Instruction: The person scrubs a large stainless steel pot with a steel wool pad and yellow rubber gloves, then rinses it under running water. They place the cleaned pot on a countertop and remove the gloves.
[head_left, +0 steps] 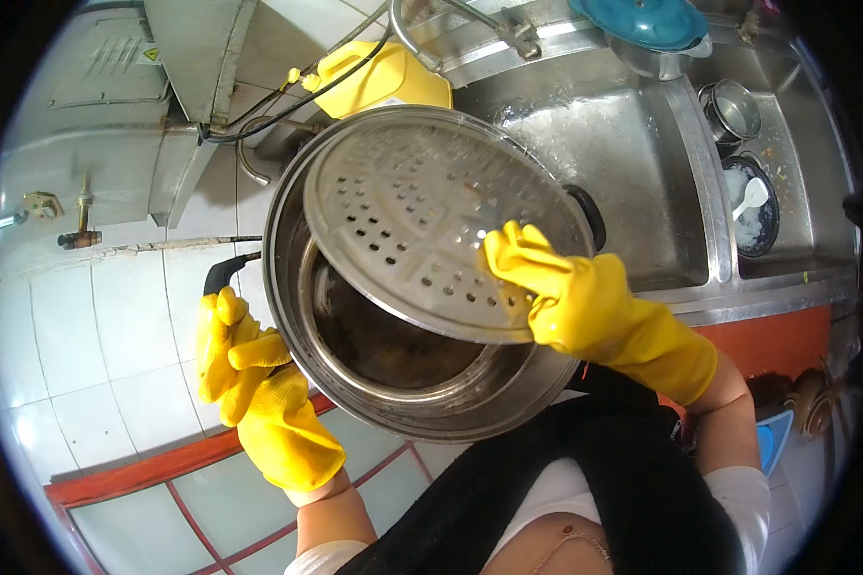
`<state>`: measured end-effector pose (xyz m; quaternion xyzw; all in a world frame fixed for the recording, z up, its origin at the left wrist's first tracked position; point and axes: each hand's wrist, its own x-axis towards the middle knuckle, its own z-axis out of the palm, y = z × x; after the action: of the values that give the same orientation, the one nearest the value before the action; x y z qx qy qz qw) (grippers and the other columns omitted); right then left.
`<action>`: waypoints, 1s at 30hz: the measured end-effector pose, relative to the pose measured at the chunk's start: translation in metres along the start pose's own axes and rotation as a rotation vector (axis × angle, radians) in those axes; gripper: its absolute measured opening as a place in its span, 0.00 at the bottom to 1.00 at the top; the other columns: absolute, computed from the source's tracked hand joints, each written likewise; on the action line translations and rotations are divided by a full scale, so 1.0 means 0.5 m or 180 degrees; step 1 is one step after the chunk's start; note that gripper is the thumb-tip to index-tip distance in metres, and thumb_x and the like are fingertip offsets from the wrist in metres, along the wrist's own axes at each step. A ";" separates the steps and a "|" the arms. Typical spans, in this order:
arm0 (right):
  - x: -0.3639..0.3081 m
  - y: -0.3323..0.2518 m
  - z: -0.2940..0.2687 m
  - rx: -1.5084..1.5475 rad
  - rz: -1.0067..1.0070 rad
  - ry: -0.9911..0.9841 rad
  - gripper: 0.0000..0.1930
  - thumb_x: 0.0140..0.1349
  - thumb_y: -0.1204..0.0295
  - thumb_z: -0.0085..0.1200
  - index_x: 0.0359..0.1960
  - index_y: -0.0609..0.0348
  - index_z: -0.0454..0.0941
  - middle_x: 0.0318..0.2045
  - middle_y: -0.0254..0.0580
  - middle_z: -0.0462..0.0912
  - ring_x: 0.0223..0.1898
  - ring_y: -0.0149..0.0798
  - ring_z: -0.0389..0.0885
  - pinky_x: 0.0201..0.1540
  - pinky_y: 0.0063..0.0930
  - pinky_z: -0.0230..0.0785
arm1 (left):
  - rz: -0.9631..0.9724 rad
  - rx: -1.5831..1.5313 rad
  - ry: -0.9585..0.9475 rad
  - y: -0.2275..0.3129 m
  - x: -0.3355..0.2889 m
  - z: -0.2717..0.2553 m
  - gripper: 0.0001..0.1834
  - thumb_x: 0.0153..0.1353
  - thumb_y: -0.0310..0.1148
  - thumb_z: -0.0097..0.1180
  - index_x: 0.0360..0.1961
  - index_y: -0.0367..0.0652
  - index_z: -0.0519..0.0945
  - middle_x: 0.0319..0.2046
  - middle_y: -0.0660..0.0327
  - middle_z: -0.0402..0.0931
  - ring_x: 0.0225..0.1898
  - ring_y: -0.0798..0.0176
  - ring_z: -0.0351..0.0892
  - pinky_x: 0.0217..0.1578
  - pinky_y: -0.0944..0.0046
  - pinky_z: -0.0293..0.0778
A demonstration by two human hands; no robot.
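A large stainless-steel steamer pot (393, 398) stands in the middle, left of the sink, with brownish staining inside. My left hand (251, 369), in a yellow rubber glove, is at the pot's left side, its curled fingers closed by the black handle (222, 276). My right hand (566, 292), gloved alike, pinches the near right rim of a round perforated steamer rack (431, 211). That rack lies tilted across the pot's mouth, wet and shiny, covering much of the inside. Part of the pot's other black handle (590, 216) shows beyond it.
Right of the pot is a metal double sink (623, 182). Its right basin holds small metal bowls (734, 110) and a dark bowl (753, 225) with suds and a white spoon. A teal lid (647, 21) covers a pot behind. A yellow jug (384, 77) stands behind the steamer.
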<state>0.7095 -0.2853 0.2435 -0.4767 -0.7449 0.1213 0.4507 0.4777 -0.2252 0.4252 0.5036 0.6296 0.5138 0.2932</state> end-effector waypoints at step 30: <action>0.080 0.225 0.325 0.4148 0.3619 -0.1651 0.13 0.77 0.58 0.56 0.37 0.52 0.81 0.20 0.25 0.77 0.14 0.24 0.67 0.17 0.22 0.55 | -0.1139 -0.3921 -0.0668 -0.161 -0.292 -0.480 0.17 0.79 0.38 0.49 0.65 0.53 0.78 0.44 0.64 0.86 0.19 0.69 0.78 0.16 0.70 0.72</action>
<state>0.6437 -0.1538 0.1053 -0.3807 -0.2587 0.8276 0.3213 0.2849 -0.4436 0.3999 0.1782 0.2619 0.6721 0.6693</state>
